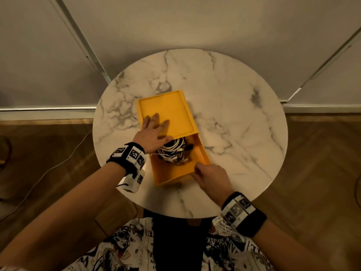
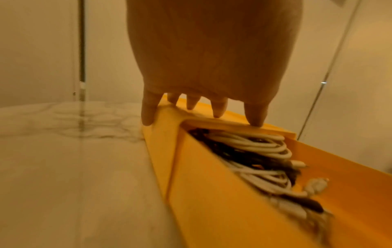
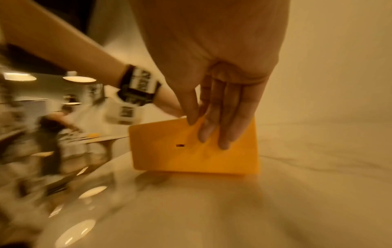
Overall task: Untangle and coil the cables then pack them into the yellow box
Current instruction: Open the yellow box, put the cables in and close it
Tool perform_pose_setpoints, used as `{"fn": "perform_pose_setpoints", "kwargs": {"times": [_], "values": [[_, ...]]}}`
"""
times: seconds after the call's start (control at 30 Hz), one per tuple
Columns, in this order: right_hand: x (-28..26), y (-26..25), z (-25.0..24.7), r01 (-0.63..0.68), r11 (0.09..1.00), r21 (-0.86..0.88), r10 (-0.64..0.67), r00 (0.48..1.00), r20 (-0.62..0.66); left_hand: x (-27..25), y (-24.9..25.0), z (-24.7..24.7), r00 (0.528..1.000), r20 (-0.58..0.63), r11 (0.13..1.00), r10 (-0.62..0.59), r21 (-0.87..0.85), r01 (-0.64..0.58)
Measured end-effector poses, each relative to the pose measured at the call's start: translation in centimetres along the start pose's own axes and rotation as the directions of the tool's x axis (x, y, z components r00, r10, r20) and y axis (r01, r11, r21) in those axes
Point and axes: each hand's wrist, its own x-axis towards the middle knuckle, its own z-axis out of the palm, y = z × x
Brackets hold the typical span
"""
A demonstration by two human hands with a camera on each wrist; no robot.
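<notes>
Yellow box half-lidded — coiled cables inside, white, black

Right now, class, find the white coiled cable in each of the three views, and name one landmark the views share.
Head: white coiled cable lies centre, in the open part of the yellow box, beside the left hand.
Left wrist: right of centre, under the lid's edge.
Right wrist: not in it; the box's outer wall hides it.
Shared landmark: the yellow box.
</notes>
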Motion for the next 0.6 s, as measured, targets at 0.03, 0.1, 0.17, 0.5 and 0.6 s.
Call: {"fn": "perform_pose_setpoints", "kwargs": {"times": [0.03, 0.1, 0.17, 0.5, 0.6], "values": [[0.3, 0.9, 0.1, -0.056, 0.997, 0.056, 0.058, 0.998, -0.038, -0.1, -0.1, 0.0, 1.0, -0.001, 0.999, -0.026, -0.025, 0.026], [0.7, 2.1, 0.4, -0.153, 0.941, 0.303, 0.178, 0.982, -0.056, -0.1, -0.1, -0.3, 0.999, 0.0, 0.998, -0.052, -0.033, 0.052], [1.3, 2.0, 0.7, -0.272, 0.73, 0.627, 0.296, 0.953, 0.07, 0.1, 0.1, -0.5, 0.998, 0.007, 0.998, -0.057, -0.029, 0.057], [2.5, -0.4, 2.3, -0.511, 0.003, 0.86, 0.289, 0.824, 0.488, 0.5, 0.0, -0.5, 1.0, -0.022, 0.996, 0.009, -0.092, -0.011], [2.6, -0.9, 2.9, -0.585, -0.191, 0.789, 0.198, 0.764, 0.614, 0.5, 0.1, -0.5, 1.0, -0.014, 0.996, 0.012, -0.089, -0.013]]}}
